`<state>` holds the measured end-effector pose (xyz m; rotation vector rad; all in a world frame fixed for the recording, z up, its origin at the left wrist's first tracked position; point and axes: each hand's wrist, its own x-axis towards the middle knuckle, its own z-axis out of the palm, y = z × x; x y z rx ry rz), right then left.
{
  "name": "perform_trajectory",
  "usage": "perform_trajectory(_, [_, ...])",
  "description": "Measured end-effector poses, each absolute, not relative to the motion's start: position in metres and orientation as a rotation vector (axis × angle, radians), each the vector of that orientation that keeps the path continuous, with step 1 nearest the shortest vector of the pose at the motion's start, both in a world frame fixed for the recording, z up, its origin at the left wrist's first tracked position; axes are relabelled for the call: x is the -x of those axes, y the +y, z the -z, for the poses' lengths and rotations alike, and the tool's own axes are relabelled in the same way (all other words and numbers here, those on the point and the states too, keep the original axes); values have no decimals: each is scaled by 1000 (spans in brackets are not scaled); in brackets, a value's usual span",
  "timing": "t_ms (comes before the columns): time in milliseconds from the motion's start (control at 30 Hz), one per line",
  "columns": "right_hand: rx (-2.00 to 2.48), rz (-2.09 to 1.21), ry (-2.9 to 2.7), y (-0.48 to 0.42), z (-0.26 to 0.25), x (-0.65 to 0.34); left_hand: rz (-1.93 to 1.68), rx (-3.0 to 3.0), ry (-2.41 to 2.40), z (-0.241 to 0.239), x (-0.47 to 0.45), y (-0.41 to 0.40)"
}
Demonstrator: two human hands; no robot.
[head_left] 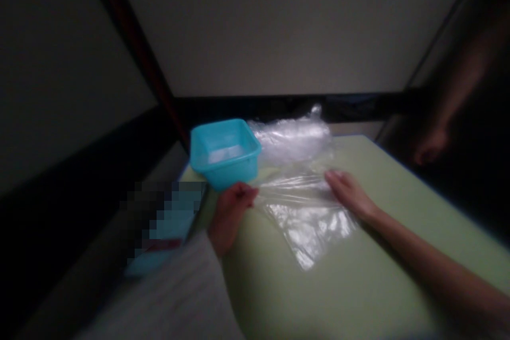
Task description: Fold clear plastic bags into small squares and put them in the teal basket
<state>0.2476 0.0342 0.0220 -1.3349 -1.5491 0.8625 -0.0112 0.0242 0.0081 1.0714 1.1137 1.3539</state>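
A clear plastic bag (314,228) is stretched between my two hands above the pale green table (338,297). My left hand (233,210) pinches its left edge, just in front of a turquoise plastic basket (233,170). At the bag's right side my right hand (350,194) is closed on the film, thumb and fingers together. The lower corner of the bag hangs toward me. Behind it lies a bulky bundle of clear plastic (292,138), touching or very near the basket. Something whitish lies inside the basket, too blurred to name.
Another person's arm and hand (434,143) hang beyond the table's right edge. A pale wall panel (279,32) rises behind the table. At the left, beside the table, a light blue surface (175,223) is partly pixelated. The scene is dim and blurred.
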Motion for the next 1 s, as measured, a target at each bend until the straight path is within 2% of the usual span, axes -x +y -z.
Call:
perform_trajectory(467, [1432, -615, -1823, 44, -14, -262, -1150, -1294, 1203, -9, 8, 20])
perform_trajectory(667, [1436, -507, -1879, 47, -13, -268, -1187, -1469, 1225, -12, 8, 20])
perform_trajectory(1000, [1448, -668, -1723, 53, -9, -269, -1284, -1358, 1349, -11, 9, 24])
